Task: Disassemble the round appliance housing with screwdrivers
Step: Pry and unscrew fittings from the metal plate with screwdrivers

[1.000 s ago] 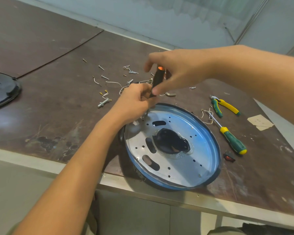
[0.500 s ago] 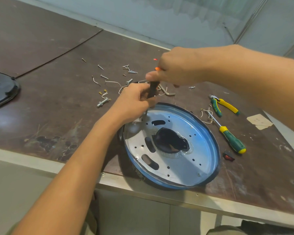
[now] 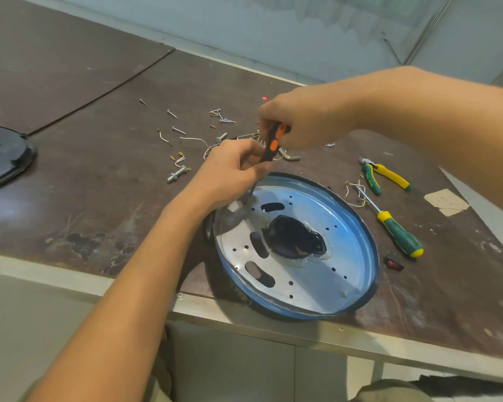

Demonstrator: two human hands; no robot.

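The round appliance housing (image 3: pixel 343 274) lies near the table's front edge, its silver perforated plate ringed in blue with a dark opening in the middle. A black and orange screwdriver (image 3: pixel 270 146) stands nearly upright with its tip at the plate's far left rim. My right hand (image 3: pixel 302 123) grips its handle from above. My left hand (image 3: pixel 230 175) is curled around the lower shaft just above the plate, hiding the tip and the screw.
Loose screws, bolts and wire bits (image 3: pixel 198 132) lie scattered behind the housing. Green and yellow pliers (image 3: pixel 386 175), a green and yellow screwdriver (image 3: pixel 395 227) and a small red switch (image 3: pixel 394 262) lie at the right. A black round lid (image 3: pixel 3 158) sits at the far left.
My right hand has turned on the screwdriver handle, now showing more of its orange part. My left hand and the housing have stayed in place.
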